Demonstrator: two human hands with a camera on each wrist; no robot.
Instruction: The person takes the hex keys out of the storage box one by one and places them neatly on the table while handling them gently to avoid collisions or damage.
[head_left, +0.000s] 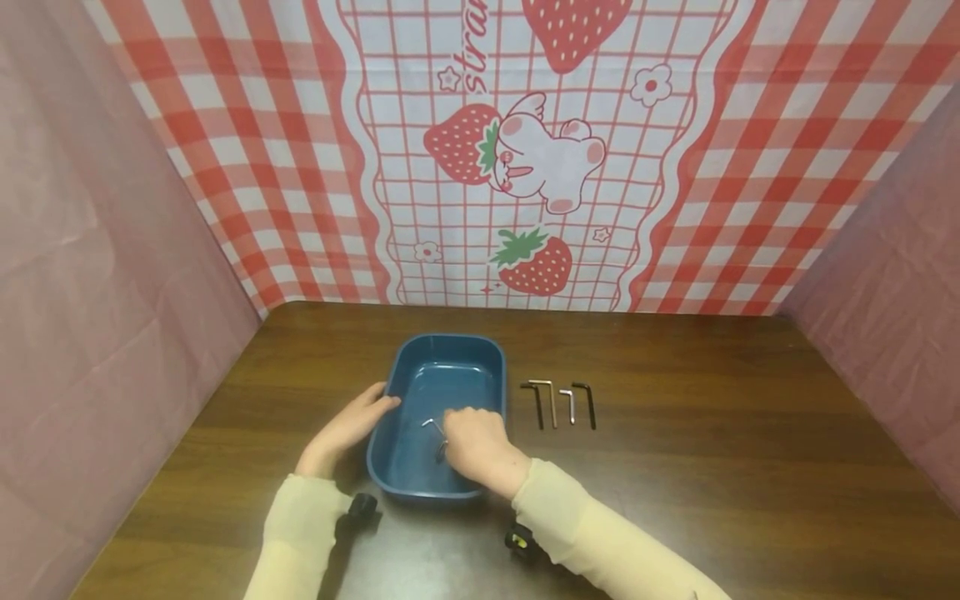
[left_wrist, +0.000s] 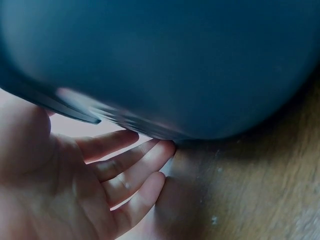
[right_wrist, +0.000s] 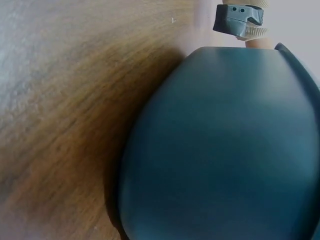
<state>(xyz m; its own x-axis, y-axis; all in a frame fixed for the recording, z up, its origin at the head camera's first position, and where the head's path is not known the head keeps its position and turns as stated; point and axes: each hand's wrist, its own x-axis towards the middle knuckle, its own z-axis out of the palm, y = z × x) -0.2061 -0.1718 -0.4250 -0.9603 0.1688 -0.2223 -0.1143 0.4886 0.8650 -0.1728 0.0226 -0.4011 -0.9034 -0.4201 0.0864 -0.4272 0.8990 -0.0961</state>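
Observation:
A blue rectangular plastic bin [head_left: 450,350] stands on the table. My left hand [head_left: 358,421] holds its left side, thumb over the rim; in the left wrist view the fingers [left_wrist: 142,172] lie lightly bent against the outer wall. Inside the bin, my right hand [head_left: 478,446] is curled, knuckles up, and pinches a silver L-shaped hex key [head_left: 432,424]. Another small metal piece [head_left: 441,452] shows just below those fingers, partly covered. The right wrist view holds mostly the bin's outer wall [right_wrist: 220,150]; the right fingertips are hidden.
Right of the bin, several hex keys lie in a row: a black one [head_left: 538,407], a brass-coloured one [head_left: 553,404], a short silver one [head_left: 572,407] and another black one [head_left: 588,405]. A strawberry-print cloth [head_left: 525,167] hangs behind the wooden table [head_left: 712,433].

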